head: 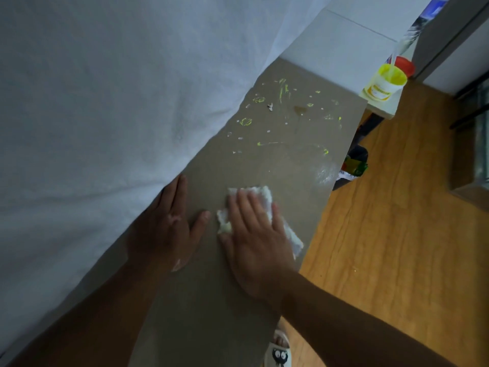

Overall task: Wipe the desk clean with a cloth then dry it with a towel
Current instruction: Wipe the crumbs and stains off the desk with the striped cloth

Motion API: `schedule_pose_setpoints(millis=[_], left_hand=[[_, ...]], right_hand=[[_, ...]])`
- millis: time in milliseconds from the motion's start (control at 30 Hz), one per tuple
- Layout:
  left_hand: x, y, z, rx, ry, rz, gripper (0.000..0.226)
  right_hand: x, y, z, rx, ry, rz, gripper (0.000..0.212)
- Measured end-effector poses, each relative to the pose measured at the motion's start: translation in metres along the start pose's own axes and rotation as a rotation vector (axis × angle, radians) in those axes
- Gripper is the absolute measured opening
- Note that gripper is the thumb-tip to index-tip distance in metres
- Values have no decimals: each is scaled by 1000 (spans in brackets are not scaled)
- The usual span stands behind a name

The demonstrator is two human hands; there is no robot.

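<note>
The narrow brown desk (201,308) runs from the lower middle up to the right, against a white wall. Its far half carries yellow-green smears and white specks (280,120), a brown stain and a whitish wet patch near the right edge. A white cloth (264,197) lies flat on the desk under my right hand (254,234), whose fingers are spread and pressing on it. My left hand (169,221) rests flat on the desk beside it, palm down, holding nothing. No towel is in view.
A yellow-stained white tub (383,83) with a stick in it and a red lid behind it stand on a white ledge past the desk's far end. A bin with coloured wrappers (354,165) sits below the desk's right edge. Wooden floor lies to the right; my slipper (280,353) shows at the bottom.
</note>
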State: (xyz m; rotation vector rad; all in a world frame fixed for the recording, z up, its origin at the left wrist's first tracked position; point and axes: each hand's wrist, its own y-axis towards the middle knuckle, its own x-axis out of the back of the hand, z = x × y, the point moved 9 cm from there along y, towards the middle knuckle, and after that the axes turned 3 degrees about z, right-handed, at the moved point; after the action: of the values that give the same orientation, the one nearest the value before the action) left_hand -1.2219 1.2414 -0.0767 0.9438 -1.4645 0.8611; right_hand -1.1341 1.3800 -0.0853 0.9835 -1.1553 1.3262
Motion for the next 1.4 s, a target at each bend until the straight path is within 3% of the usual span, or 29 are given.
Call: schedule_pose_setpoints(millis=[100,200,533,700,900,1067,1167,1400], left_hand=[[8,-1,-4,-51,0,-65,73],[6,0,-4,-87,39,-88,66],[-7,17,-4,-3,24,-34,69],[-14,37,-10,43,20,12,72],[-14,60,-20,65,31,-1,71],[-20,75,-26,25,18,16,65],[-18,81,-28,63,-16,-13,67],[-17,92,-36,117,11,26,73]], right_hand=[[-3,15,22,155,-14,18,65],[1,46,16,193,-19,11,64],[35,142,-116,-70,-6,-33,67],[36,140,-125,-162,-16,-77,67],[22,105,-51,177,12,-5,66],[20,144,-30,424,8,16,63],[24,181,-37,379,5,44,65],[42,238,-117,81,-3,73,70]])
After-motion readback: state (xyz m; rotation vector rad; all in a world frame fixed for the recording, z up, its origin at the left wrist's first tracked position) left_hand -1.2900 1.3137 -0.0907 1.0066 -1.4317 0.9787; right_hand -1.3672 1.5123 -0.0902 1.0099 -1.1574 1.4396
